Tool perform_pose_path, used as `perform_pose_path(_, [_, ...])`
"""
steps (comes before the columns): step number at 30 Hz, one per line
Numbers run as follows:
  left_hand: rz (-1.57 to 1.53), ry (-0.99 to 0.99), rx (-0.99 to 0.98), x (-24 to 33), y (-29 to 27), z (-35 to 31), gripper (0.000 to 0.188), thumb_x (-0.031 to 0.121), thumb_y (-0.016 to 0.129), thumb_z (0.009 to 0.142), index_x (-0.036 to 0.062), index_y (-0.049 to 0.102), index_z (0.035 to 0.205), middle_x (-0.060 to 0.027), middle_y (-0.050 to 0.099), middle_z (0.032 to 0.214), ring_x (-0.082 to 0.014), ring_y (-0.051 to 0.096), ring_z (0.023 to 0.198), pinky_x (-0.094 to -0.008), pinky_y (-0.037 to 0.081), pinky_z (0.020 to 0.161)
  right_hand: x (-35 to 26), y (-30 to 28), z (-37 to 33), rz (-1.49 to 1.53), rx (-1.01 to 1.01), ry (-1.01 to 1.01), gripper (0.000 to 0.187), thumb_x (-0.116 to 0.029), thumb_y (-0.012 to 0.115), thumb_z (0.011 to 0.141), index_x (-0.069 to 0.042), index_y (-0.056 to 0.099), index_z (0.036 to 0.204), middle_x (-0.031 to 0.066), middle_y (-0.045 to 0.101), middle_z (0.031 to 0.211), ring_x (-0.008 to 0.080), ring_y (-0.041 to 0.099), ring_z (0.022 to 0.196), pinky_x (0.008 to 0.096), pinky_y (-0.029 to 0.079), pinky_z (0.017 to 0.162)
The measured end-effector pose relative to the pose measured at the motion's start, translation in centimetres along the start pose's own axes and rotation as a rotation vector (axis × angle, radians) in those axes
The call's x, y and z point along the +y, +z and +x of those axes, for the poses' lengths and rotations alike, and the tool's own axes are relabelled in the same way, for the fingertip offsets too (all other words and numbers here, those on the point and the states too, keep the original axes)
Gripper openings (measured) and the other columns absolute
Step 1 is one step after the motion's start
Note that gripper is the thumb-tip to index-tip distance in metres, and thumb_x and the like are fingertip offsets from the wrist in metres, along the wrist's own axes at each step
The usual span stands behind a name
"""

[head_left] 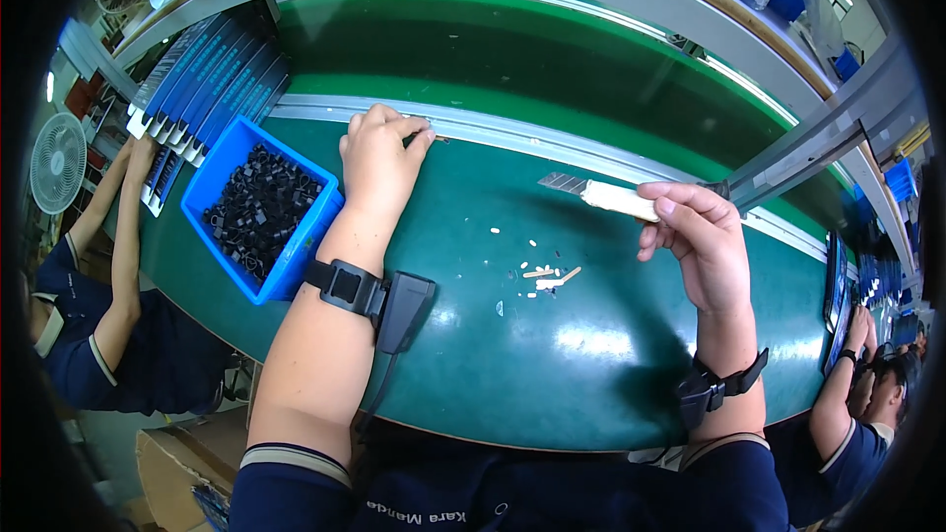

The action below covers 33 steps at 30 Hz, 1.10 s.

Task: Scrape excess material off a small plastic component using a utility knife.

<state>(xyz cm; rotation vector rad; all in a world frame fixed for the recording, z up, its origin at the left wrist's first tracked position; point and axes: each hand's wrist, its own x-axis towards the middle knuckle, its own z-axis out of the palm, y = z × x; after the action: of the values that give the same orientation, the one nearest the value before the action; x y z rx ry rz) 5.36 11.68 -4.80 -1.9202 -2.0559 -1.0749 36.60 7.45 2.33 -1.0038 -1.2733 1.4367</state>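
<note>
My right hand (702, 236) holds a snap-off utility knife (619, 199) above the right half of the green tabletop. Its handle looks wrapped in something cream-coloured, and the bare blade points left, touching nothing. Farther off to the left, my left hand (379, 153) rests by the metal rail at the table's far edge, thumb and forefinger pinched together. A tiny brownish bit shows at those fingertips; what it is I cannot make out. Between my hands, nearer to me, lie small cream and tan scraps (550, 283), some like short sticks.
Left of my left forearm stands a blue bin (313, 248) full of small black parts (258, 207). Behind it lean several dark blue printed sheets or boxes (212, 79), where another person's hands reach. A green conveyor belt (512, 59) runs beyond the rail. Another person works at the far right.
</note>
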Motion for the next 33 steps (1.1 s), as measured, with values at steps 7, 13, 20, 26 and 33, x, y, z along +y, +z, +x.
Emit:
perform_pose_path(7, [-0.104,-0.06,-0.039,-0.5,0.5,1.1,0.01,0.021,0.071,0.074,0.0135,0.074,0.08,-0.0029,0.063,0.081,-0.0253,0.056,0.088,-0.039,0.044,0.08,0.5,-0.7,0.3,0.064,-0.008,-0.038,0.019,-0.006,0.058,0.087,0.004,0.066,0.1,0.0108,0.067,0.083,0.0144,0.063,0.065,0.0276,0.053,0.059])
perform_pose_path(13, [-0.096,0.188,-0.011,0.1,0.5,1.4,0.008,0.015,0.071,0.072,0.0083,0.073,0.076,-0.0046,0.062,0.078,-0.0256,0.055,0.083,-0.0378,0.046,0.076,0.5,-0.7,0.2,0.034,-0.031,-0.024,0.019,-0.007,0.059,0.086,0.003,0.067,0.101,0.0093,0.066,0.081,0.0134,0.062,0.065,0.026,0.051,0.059])
perform_pose_path(20, [-0.185,0.26,-0.196,1.3,-1.0,0.1,0.008,0.01,0.069,0.075,0.0043,0.071,0.081,-0.006,0.061,0.077,-0.0235,0.054,0.082,-0.0335,0.044,0.078,0.4,-1.1,0.2,-0.001,0.017,-0.048,0.018,-0.008,0.06,0.087,0.001,0.067,0.1,0.0076,0.066,0.08,0.0118,0.061,0.065,0.0249,0.05,0.06])
perform_pose_path(26, [-0.475,0.123,-0.191,1.7,-2.3,0.1,0.011,0.011,0.066,0.08,0.0038,0.072,0.085,-0.0069,0.065,0.085,-0.0226,0.057,0.086,-0.0326,0.046,0.079,0.5,-1.4,0.4,-0.004,0.05,-0.054,0.018,-0.009,0.06,0.087,0.001,0.067,0.101,0.0061,0.065,0.079,0.0109,0.06,0.066,0.0243,0.049,0.06])
perform_pose_path(33, [-0.367,0.27,-0.238,2.1,-2.3,-0.3,0.017,0.011,0.062,0.082,0.0036,0.07,0.096,-0.0118,0.069,0.094,-0.0244,0.065,0.09,-0.0319,0.049,0.08,0.6,-1.7,0.7,0.025,0.052,-0.058,0.018,-0.008,0.059,0.088,0.003,0.067,0.1,0.0065,0.065,0.079,0.0114,0.061,0.066,0.0242,0.049,0.06])
